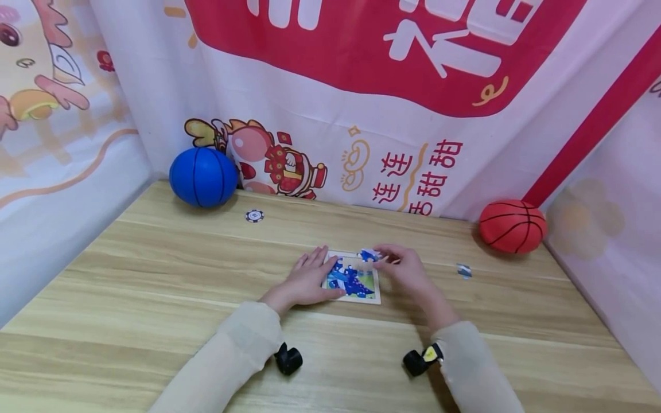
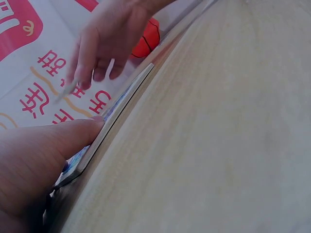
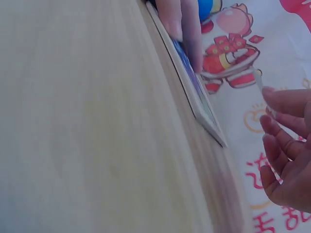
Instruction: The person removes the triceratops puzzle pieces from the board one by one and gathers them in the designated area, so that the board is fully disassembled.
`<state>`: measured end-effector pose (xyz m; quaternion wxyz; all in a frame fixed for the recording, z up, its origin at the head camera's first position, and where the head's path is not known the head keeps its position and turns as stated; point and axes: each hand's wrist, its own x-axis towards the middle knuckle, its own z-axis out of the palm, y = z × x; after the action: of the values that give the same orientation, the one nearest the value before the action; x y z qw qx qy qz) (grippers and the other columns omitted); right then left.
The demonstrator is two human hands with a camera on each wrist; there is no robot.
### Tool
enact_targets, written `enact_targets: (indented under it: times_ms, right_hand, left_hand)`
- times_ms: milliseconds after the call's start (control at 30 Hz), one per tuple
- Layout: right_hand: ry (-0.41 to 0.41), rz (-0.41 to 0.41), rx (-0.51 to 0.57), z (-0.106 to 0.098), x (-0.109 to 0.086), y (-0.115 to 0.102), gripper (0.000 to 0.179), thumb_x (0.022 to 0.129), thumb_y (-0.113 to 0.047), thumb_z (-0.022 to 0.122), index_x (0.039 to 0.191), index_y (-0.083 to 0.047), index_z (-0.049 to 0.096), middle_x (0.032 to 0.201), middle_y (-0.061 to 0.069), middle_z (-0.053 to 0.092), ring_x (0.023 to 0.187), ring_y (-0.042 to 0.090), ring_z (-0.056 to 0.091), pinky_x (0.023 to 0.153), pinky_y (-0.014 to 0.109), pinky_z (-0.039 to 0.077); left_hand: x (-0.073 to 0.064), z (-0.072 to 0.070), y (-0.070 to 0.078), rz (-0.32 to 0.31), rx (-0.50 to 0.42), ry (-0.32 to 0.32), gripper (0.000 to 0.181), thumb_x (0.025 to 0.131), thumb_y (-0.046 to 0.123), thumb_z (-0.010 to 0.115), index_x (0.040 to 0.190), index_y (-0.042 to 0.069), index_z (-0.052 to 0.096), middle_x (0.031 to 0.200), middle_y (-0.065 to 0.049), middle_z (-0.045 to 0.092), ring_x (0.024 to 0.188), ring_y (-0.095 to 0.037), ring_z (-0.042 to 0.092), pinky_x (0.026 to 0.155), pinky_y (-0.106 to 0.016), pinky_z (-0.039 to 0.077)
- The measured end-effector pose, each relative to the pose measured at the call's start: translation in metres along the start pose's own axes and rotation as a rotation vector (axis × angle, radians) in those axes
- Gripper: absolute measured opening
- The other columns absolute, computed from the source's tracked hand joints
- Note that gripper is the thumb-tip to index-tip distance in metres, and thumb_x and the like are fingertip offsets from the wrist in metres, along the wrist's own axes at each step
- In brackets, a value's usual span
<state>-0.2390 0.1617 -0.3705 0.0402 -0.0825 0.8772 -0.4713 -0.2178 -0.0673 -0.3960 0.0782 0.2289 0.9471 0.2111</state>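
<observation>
A small jigsaw puzzle board (image 1: 356, 300) with a pale frame and a blue dinosaur-like picture lies flat on the table. My left hand (image 1: 311, 279) rests over its left edge, fingers spread and thumb on the near side. Just above the board's far right corner, my right hand (image 1: 405, 268) pinches a blue and white puzzle piece (image 1: 369, 254) between thumb and fingertips. Seen edge-on in the right wrist view, the thin piece (image 3: 259, 82) is clear of the board (image 3: 204, 119). The part of the board under my left hand is hidden.
A loose puzzle piece (image 1: 464, 271) lies right of the board. Toward the back left is a round black-and-white chip (image 1: 255, 215). A blue ball (image 1: 203, 176) and a red ball (image 1: 513, 226) sit at the back corners, before a printed cloth (image 1: 330, 143).
</observation>
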Motion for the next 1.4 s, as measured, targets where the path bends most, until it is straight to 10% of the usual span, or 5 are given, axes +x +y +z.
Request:
enact_targets:
  times_ms: [467, 733, 1200, 1400]
  right_hand:
    - [0.12, -0.158, -0.033, -0.079, -0.021, 0.04, 0.034, 0.079, -0.006, 0.062, 0.11, 0.005, 0.055, 0.09, 0.019, 0.058, 0.076, 0.018, 0.051, 0.059, 0.023, 0.044]
    - [0.124, -0.104, -0.057, -0.11, -0.02, 0.068, 0.037, 0.083, -0.012, 0.058, 0.115, 0.005, 0.051, 0.099, 0.018, 0.054, 0.082, 0.018, 0.048, 0.064, 0.019, 0.042]
    - [0.162, -0.126, 0.023, -0.112, -0.013, 0.11, 0.032, 0.077, 0.003, 0.061, 0.105, 0.015, 0.053, 0.089, 0.023, 0.058, 0.073, 0.002, 0.051, 0.064, 0.014, 0.042]
    - [0.172, -0.208, -0.119, -0.108, -0.014, 0.107, 0.026, 0.073, 0.004, 0.064, 0.098, 0.011, 0.058, 0.083, 0.022, 0.059, 0.07, 0.013, 0.05, 0.061, 0.018, 0.039]
  left_hand:
    - [0.001, 0.0, 0.0, 0.007, 0.008, 0.007, 0.08, 0.077, 0.059, 0.047, 0.137, 0.011, 0.023, 0.143, -0.013, 0.004, 0.129, -0.024, -0.001, 0.1, -0.042, -0.002]
    - [0.002, 0.0, 0.0, 0.002, 0.006, 0.009, 0.08, 0.077, 0.059, 0.047, 0.138, 0.012, 0.022, 0.143, -0.012, 0.003, 0.129, -0.023, -0.001, 0.1, -0.041, -0.002]
    - [0.001, 0.002, -0.003, 0.011, -0.005, 0.022, 0.081, 0.077, 0.06, 0.047, 0.138, 0.012, 0.022, 0.143, -0.011, 0.003, 0.128, -0.022, -0.001, 0.1, -0.039, -0.003]
    - [0.001, 0.003, -0.003, 0.02, -0.009, 0.022, 0.081, 0.077, 0.06, 0.047, 0.137, 0.011, 0.022, 0.143, -0.012, 0.003, 0.128, -0.023, -0.001, 0.1, -0.04, -0.002]
